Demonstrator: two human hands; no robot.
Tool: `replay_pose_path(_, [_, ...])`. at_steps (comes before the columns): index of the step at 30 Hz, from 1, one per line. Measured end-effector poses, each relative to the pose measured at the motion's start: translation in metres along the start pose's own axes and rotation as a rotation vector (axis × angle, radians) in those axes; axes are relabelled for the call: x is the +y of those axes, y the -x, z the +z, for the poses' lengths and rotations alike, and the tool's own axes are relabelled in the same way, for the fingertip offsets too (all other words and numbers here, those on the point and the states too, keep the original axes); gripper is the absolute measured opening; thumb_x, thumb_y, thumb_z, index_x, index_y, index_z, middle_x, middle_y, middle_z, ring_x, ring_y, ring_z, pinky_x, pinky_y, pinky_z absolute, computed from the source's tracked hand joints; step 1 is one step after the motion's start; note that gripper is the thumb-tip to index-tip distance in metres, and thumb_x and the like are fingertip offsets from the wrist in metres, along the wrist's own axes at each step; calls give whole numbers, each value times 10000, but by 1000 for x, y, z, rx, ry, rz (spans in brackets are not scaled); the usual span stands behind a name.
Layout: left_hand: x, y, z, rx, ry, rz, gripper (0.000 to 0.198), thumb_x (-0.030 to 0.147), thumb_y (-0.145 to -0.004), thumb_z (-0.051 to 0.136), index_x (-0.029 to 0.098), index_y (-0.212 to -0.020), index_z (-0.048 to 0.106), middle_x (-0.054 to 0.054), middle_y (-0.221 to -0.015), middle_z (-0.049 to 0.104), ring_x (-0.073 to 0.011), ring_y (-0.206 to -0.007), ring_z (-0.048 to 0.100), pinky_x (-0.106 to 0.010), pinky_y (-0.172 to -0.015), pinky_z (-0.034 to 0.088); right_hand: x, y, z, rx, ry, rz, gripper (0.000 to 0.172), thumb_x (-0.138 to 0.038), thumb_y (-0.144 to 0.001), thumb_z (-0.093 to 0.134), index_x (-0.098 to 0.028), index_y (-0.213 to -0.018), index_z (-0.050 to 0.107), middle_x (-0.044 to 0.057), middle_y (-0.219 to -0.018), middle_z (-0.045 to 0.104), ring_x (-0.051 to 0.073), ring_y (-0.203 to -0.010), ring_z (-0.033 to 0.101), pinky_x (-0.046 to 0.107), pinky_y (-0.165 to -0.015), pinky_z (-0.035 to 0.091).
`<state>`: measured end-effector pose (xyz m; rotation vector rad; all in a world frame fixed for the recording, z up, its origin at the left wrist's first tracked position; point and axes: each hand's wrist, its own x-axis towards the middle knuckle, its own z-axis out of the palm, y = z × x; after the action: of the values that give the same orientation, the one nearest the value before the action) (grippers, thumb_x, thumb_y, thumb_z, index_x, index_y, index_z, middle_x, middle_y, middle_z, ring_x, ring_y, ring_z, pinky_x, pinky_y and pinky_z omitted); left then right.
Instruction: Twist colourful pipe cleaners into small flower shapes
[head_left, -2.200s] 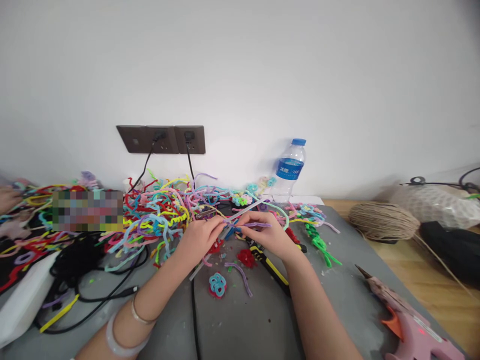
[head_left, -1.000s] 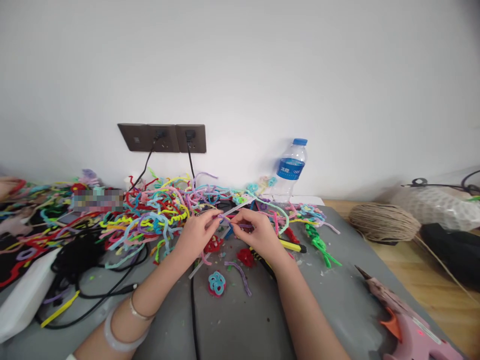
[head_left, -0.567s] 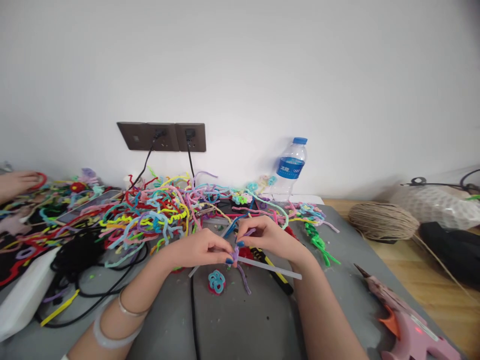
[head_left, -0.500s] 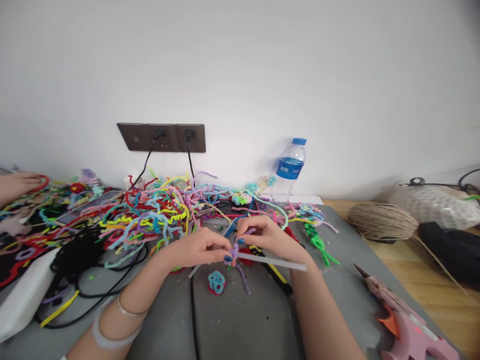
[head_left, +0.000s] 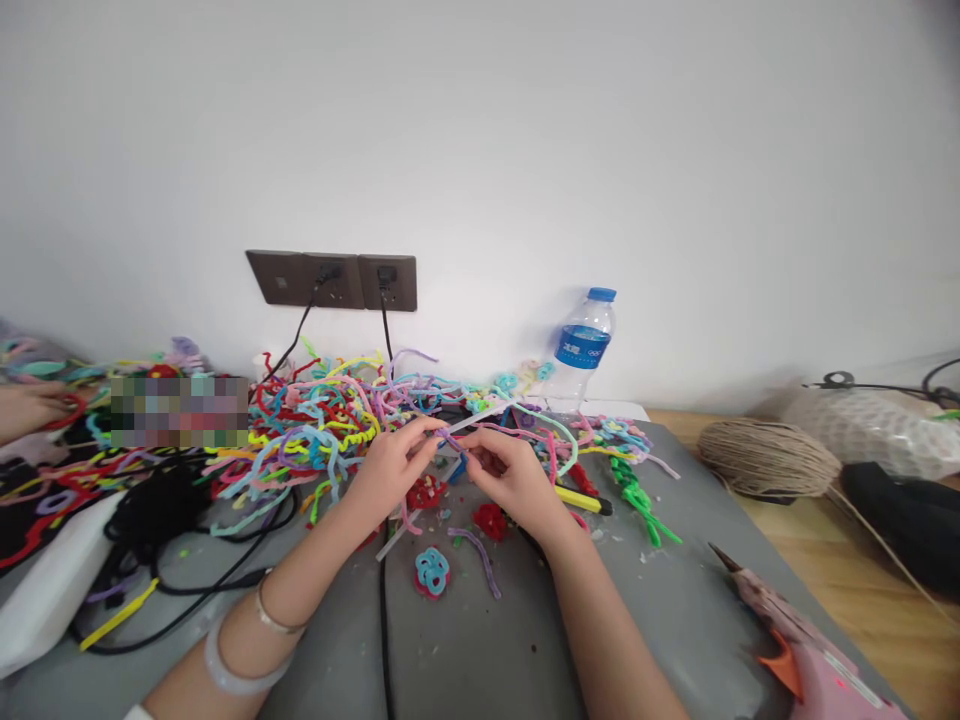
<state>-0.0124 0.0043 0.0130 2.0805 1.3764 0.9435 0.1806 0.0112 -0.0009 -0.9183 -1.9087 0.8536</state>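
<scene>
My left hand (head_left: 397, 462) and my right hand (head_left: 514, 478) meet above the grey table, fingertips pinched on a small purple pipe cleaner piece (head_left: 451, 440). A pale translucent stick (head_left: 484, 411), resembling a glue stick, slants up and right from the purple piece; how the two join is hidden by the fingers. Below the hands lie a blue and pink pipe cleaner flower (head_left: 432, 572) and a loose purple pipe cleaner (head_left: 484, 562). Red fuzzy pieces (head_left: 491, 521) sit between my wrists. A second pale stick (head_left: 391, 542) rests under my left hand.
A tangled pipe cleaner heap (head_left: 322, 400) spreads along the wall. A bottle (head_left: 583, 348) leans there. A yellow cutter (head_left: 581, 500) lies beside my right wrist, and a pink glue gun (head_left: 817, 650) at right. Another person's hand (head_left: 30, 410) is far left. A black cable (head_left: 384, 620) crosses the table.
Both hands have moved slightly up and away. The pale stick, which pointed right across my right wrist, now points up and away. The cutter and red pieces are more exposed.
</scene>
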Motion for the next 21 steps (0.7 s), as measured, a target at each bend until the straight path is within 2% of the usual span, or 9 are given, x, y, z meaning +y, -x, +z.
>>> replay_pose_path(3, [-3, -1, -2, -34, -64, 12, 277, 329, -938, 459, 189, -1075, 654, -8, -746, 695, -157, -639, 608, -235, -639, 427, -5, 1, -1, 59, 187, -107, 143, -163, -884, 514, -195, -832, 644, 26, -714, 584, 153, -626, 516, 264, -591, 381])
replay_pose_path(7, [-4, -2, -9, -194, -162, 24, 286, 353, -930, 469, 207, -1043, 688, 17, -623, 644, -147, -549, 560, -222, -585, 386, -4, -1, -9, 73, 241, -156, 168, -230, -924, 533, -209, -844, 679, 68, -810, 602, 186, -738, 560, 298, -669, 419])
replay_pose_path(10, [-3, -2, -15, -390, -105, 62, 262, 322, -914, 497, 200, -1014, 706, 20, -641, 643, -126, -553, 543, -204, -580, 370, -2, -2, -17, 2, 150, -123, 158, -280, -900, 594, -206, -807, 699, 71, -845, 593, 190, -764, 551, 312, -684, 425])
replay_pose_path(13, [-2, -1, -20, -601, 84, 68, 228, 277, -899, 513, 173, -976, 700, 7, -740, 659, -106, -597, 537, -185, -571, 376, -1, 0, -22, -131, -20, -13, 161, -325, -861, 655, -196, -775, 699, 46, -812, 570, 160, -689, 497, 285, -607, 386])
replay_pose_path(15, [1, 1, -22, -682, 219, 30, 219, 276, -892, 522, 157, -976, 686, -3, -778, 646, -98, -603, 529, -177, -546, 385, 0, 1, -23, -187, -159, 57, 183, -360, -834, 689, -190, -769, 691, 36, -806, 559, 150, -677, 483, 275, -587, 368])
replay_pose_path(18, [6, 3, -26, -706, 371, -32, 229, 321, -896, 537, 141, -978, 653, 16, -674, 580, -93, -557, 507, -175, -511, 389, 2, 2, -19, -221, -337, 105, 264, -443, -806, 707, -186, -758, 669, 28, -791, 558, 150, -690, 492, 276, -605, 375])
replay_pose_path(21, [8, 3, -27, -628, 414, -59, 250, 364, -907, 535, 132, -942, 621, 47, -573, 494, -80, -489, 448, -178, -482, 344, 4, 0, -12, -205, -440, 140, 330, -496, -789, 705, -179, -729, 640, 8, -723, 551, 137, -648, 471, 264, -583, 362])
